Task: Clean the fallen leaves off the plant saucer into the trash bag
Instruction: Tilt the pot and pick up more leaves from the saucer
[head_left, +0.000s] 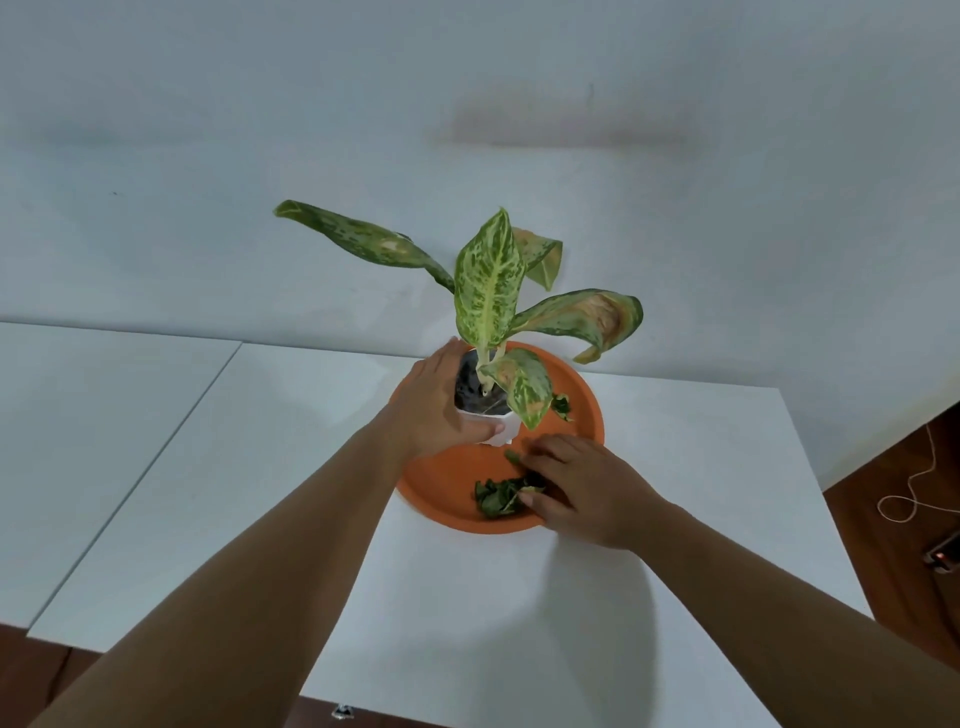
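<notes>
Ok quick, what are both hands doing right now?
Left hand: wrapped round the white pot, holding it.
Right hand: fingers curled on the fallen leaves in the saucer, pinching them.

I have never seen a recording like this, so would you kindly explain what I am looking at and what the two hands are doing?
There is no machine here: a person works with bare hands. The single picture comes from a camera worn on the head, looking forward and down, so both arms reach in from below. On the white table stands an orange saucer holding a white pot with its plant. The left hand grips the pot. The right hand curls its fingers over a pile of fallen leaves on the saucer's near side. Another scrap lies right of the pot. No trash bag is in view.
</notes>
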